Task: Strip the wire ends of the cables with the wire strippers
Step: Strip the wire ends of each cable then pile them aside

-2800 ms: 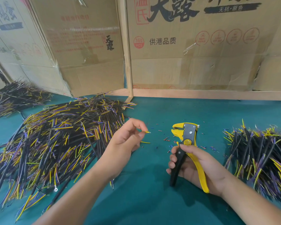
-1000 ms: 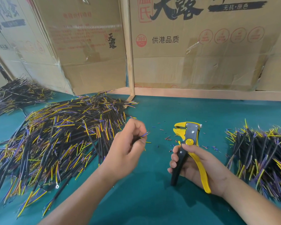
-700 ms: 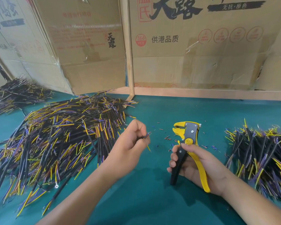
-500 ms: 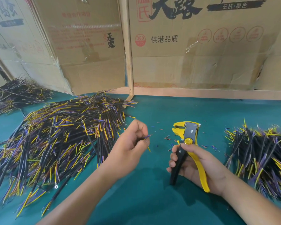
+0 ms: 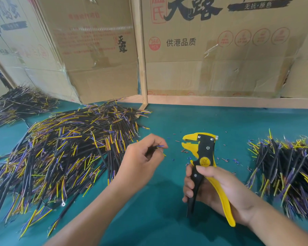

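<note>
Printed cardboard panels (image 5: 220, 50) on a wooden frame (image 5: 140, 50) back the teal table (image 5: 158, 219).

Teal table (image 5: 167, 219), cable piles (image 5: 64, 153), insulation scraps (image 5: 228, 159)

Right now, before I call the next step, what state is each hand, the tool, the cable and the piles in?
Left hand: pinching one cable, wire ends fanned out toward the tool.
Cable: held, not in the jaws.
Right hand: gripping the wire strippers' handles.
Wire strippers: upright, jaws open, nothing between them.
Left pile: loose heap on the table.
Right pile: loose heap.
Insulation scraps: scattered round the tool.
</note>
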A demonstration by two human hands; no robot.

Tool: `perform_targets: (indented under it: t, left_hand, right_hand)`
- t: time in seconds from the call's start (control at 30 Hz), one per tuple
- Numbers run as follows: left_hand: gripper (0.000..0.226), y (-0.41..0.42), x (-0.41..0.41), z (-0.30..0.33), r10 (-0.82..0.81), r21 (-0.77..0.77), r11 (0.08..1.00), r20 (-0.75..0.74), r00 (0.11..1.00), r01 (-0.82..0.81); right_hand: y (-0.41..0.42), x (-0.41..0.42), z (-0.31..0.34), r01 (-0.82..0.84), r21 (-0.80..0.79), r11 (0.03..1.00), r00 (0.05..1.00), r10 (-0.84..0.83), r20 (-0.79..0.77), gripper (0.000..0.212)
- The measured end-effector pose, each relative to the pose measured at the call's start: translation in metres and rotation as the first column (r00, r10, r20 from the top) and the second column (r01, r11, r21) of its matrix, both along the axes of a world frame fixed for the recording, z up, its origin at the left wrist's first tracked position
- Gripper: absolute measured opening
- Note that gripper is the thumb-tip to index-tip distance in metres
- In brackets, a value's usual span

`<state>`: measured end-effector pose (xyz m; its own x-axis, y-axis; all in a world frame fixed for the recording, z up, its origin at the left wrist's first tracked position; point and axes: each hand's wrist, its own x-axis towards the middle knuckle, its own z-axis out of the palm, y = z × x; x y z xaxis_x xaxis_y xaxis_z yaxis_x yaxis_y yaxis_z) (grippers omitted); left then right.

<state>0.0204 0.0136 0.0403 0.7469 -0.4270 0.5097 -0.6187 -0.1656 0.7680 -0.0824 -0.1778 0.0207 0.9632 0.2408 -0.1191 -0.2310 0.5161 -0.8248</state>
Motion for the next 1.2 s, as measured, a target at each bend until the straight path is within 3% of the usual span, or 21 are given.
perform_targets:
  t: [0.33, 0.43, 0.63, 1.2]
  left_hand:
    - [0.011, -0.003, -0.007, 0.001, 0.029, 0.027, 0.999, 0.077, 0.997, -0.031]
    - [0.002, -0.004, -0.010, 0.004, 0.030, 0.065, 0.997, 0.158, 0.987, -0.041]
    - [0.015, -0.005, -0.010, 0.004, 0.064, 0.133, 0.985, 0.299, 0.952, -0.109]
    - [0.012, -0.006, -0.009, 0.002, 0.082, 0.184, 0.970, 0.356, 0.931, -0.156]
  right_hand:
    - [0.010, -0.007, -0.002, -0.138, 0.041, 0.990, 0.990, 0.136, 0.048, 0.029]
    - [0.011, -0.007, -0.002, -0.146, 0.038, 0.989, 0.988, 0.144, 0.054, 0.029]
    - [0.010, -0.007, -0.001, -0.166, 0.020, 0.986, 0.985, 0.165, 0.044, 0.030]
    - [0.014, -0.008, -0.001, -0.156, -0.025, 0.987, 0.986, 0.157, 0.054, 0.031]
